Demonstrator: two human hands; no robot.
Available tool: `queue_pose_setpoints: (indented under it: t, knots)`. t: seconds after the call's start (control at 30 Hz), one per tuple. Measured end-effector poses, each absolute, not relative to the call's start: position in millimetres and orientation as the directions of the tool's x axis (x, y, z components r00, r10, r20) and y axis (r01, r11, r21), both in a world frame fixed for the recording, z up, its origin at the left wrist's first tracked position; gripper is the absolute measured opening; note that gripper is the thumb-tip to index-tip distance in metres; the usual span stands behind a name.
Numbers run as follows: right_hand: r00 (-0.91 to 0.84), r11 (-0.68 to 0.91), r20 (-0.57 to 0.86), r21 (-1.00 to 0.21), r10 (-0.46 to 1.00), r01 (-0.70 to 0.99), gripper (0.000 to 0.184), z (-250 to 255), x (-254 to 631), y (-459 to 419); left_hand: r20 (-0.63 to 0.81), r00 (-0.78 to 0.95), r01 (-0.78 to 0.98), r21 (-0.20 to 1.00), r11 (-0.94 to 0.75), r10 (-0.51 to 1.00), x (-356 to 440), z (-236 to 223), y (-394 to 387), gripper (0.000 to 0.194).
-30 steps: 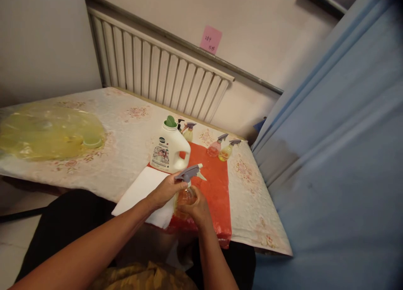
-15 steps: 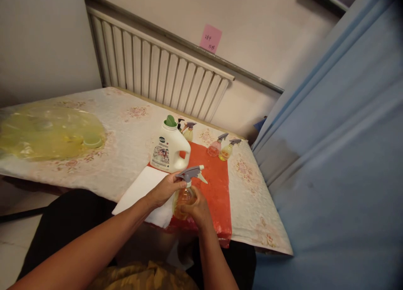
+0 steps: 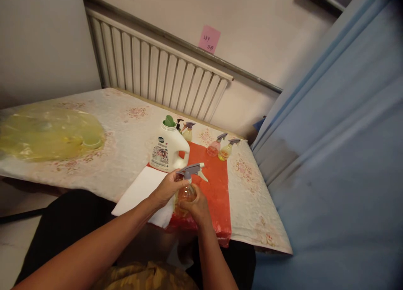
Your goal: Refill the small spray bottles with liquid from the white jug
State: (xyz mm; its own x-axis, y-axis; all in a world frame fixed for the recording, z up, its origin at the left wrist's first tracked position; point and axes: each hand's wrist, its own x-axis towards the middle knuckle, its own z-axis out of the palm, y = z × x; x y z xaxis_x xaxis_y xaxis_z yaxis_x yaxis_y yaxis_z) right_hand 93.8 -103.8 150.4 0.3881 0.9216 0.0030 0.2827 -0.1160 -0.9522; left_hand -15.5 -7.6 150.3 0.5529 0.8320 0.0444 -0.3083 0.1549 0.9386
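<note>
Both hands are on a clear spray bottle (image 3: 186,193) with orange-tinted liquid and a grey trigger head. My left hand (image 3: 171,187) is closed around the neck and the collar of the sprayer. Lower down, my right hand (image 3: 195,205) wraps the bottle's body from the right. The bottle stands nearly upright over the front of a red plastic sheet (image 3: 215,189), beside a white cloth (image 3: 138,193). Just behind my left hand is a large white detergent jug (image 3: 168,149) with a green spout. The bottle's base is partly hidden by my right hand.
Pink (image 3: 214,148) and yellow (image 3: 225,151) spray bottles stand at the sheet's far right corner. Another spray bottle (image 3: 188,132) and a black pump top (image 3: 179,124) show behind the jug. A yellow transparent bag (image 3: 47,132) lies left. A blue curtain (image 3: 324,147) hangs right.
The spray bottle and both hands have shifted only slightly, with the trigger head a touch higher. Both hands keep their hold, and the other things stay put.
</note>
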Motion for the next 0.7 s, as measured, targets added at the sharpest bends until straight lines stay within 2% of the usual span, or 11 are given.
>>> queue_pose_setpoints:
  t: [0.2, 0.43, 0.7]
  knots:
    - [0.404, -0.142, 0.014, -0.925, 0.915, 0.354, 0.043, 149.3, 95.4, -104.9, 0.023, 0.583, -0.272, 0.947, 0.168, 0.812, -15.1, 153.4, -11.4, 0.044]
    - [0.379, -0.128, 0.011, -0.932, 0.925, 0.34, 0.038, 144.4, 101.8, -107.9, 0.027, 0.652, -0.243, 0.954, 0.175, 0.758, -14.7, 153.0, -10.8, 0.039]
    - [0.355, -0.113, -0.011, -0.957, 0.935, 0.268, 0.049, 136.4, 109.3, -107.6, 0.036, 0.731, -0.141, 0.985, 0.099, 0.682, -13.4, 149.4, -3.8, 0.034]
